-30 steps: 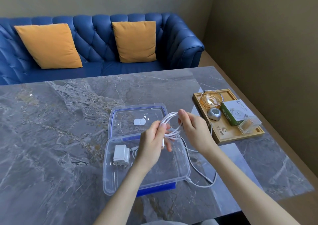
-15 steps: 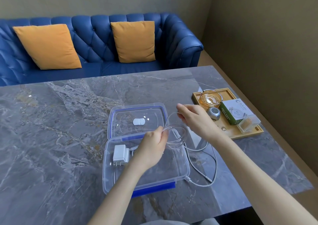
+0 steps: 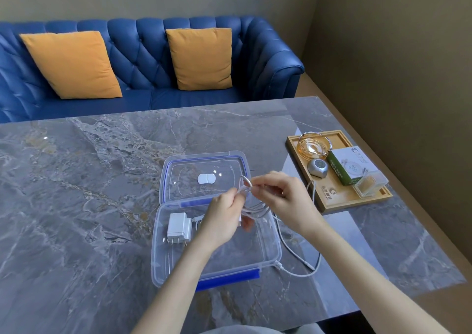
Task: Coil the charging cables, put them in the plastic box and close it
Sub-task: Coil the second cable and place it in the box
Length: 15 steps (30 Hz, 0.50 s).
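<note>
The right hand (image 3: 282, 201) has drawn in from the far right to meet the left hand (image 3: 224, 221); both pinch the cable (image 3: 293, 253) loops above the box (image 3: 268, 257).

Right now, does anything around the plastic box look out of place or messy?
Only the white cable: both hands, left hand and right hand, hold its coiled part over the open plastic box, but a loose tail lies outside on the table, right of the box. Nothing looks spilled or damaged.
</note>
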Each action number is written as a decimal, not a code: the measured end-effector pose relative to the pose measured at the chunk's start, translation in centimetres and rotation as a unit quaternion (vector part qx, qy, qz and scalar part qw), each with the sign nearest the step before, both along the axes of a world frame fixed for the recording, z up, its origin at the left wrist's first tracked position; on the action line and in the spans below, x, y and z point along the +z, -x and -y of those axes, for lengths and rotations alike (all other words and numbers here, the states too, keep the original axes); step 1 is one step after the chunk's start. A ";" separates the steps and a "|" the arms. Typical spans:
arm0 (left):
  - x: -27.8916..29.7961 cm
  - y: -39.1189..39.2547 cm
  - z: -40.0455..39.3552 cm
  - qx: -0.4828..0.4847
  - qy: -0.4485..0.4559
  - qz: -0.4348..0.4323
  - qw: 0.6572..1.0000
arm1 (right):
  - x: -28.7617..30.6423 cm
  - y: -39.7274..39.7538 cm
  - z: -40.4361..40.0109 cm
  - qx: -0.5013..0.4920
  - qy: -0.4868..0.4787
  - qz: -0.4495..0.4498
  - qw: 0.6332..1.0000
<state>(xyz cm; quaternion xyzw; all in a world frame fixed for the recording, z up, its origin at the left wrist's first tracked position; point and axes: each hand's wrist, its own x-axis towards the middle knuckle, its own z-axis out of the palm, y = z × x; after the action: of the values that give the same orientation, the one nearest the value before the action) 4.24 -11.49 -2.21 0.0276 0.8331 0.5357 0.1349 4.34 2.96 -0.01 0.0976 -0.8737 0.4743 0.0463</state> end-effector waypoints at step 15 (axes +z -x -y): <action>-0.3 -0.2 -0.7 0.030 -0.130 0.041 0.990 | -2.2 -0.9 0.5 -0.116 -0.111 -0.135 0.978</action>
<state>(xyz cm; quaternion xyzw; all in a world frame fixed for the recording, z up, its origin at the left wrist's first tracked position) 4.39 -10.82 -2.55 -0.0020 0.7508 0.6438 0.1480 5.23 2.49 -2.22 0.0635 -0.9122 0.3478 0.2073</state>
